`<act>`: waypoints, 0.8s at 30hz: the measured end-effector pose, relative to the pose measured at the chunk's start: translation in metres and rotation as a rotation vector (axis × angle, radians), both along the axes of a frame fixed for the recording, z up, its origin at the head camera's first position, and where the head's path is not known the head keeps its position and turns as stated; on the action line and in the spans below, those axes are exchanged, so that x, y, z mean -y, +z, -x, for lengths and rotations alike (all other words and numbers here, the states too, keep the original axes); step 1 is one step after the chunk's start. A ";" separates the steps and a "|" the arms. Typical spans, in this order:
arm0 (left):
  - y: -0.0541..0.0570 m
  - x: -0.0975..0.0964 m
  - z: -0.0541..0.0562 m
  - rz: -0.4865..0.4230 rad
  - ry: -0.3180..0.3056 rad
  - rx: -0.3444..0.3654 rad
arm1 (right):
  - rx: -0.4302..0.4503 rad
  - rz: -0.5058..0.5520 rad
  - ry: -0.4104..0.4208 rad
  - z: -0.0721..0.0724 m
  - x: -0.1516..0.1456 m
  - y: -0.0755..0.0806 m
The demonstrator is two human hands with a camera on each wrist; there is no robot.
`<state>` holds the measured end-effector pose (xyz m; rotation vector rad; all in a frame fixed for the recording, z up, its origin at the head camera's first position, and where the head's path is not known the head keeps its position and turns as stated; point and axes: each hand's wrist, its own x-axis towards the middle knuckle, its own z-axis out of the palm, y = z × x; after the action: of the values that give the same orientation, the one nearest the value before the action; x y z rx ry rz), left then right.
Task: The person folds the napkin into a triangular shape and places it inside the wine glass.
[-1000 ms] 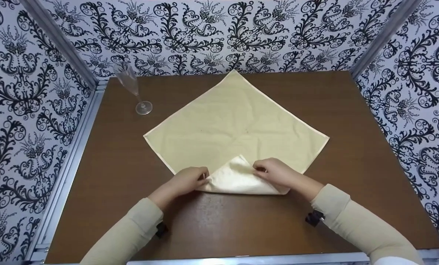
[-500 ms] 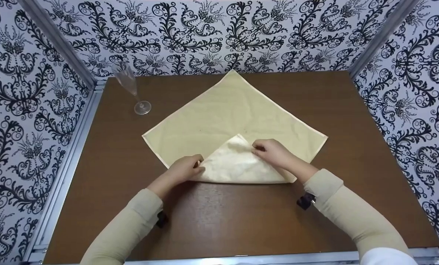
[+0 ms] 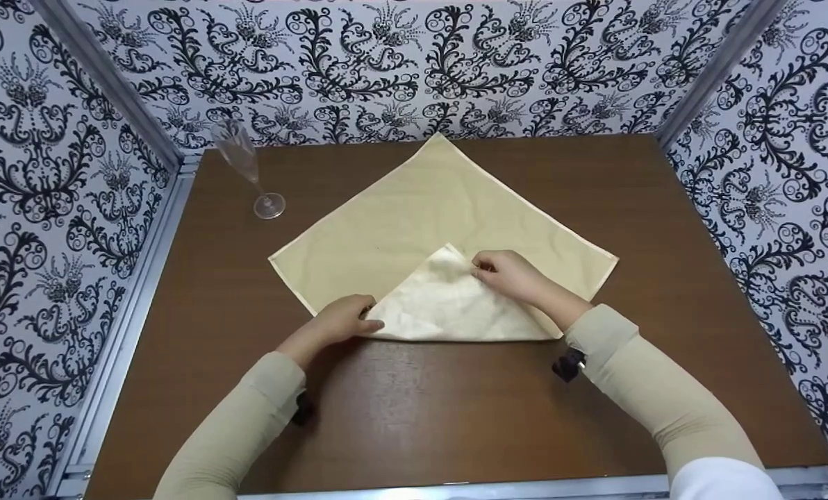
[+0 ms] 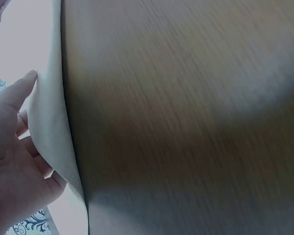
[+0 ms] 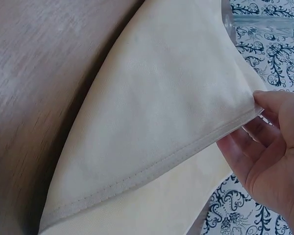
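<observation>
A yellow-beige cloth napkin (image 3: 414, 208) lies like a diamond on the brown table, its near corner folded over and showing a paler side. My right hand (image 3: 515, 278) pinches the hemmed edge of that folded flap near its tip, thumb on one face and fingers on the other. In the right wrist view, the edge held by my right hand (image 5: 279, 142) is raised over the cloth beneath. At the left end of the fold, my left hand (image 3: 337, 321) holds the cloth edge. The left wrist view shows the left hand's (image 4: 14, 161) fingers curled behind the edge, thumb at the cloth.
A clear champagne flute (image 3: 269, 205) stands at the back left of the brown table (image 3: 414, 417). Patterned wall panels (image 3: 386, 69) and metal frame bars enclose the back and sides. A metal rail runs along the front edge.
The folded corner has moved away from me, farther over the napkin, with my right hand on it. My left hand has shifted slightly forward and left, its thumb spread wider. The flute stays put.
</observation>
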<state>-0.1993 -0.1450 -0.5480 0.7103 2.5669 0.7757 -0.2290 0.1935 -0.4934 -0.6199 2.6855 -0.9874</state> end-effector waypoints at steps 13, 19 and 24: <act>0.000 0.000 -0.002 0.058 -0.013 -0.056 | 0.248 0.017 0.091 -0.006 -0.013 -0.026; -0.001 0.001 -0.004 0.051 -0.034 -0.054 | 0.321 0.037 0.133 -0.007 -0.017 -0.038; -0.002 0.004 -0.007 0.032 -0.053 -0.036 | 0.316 0.034 0.147 -0.009 -0.018 -0.038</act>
<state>-0.1926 -0.1492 -0.5495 0.7861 2.5755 0.7097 -0.2196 0.2119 -0.5311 -0.6017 2.3193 -1.0004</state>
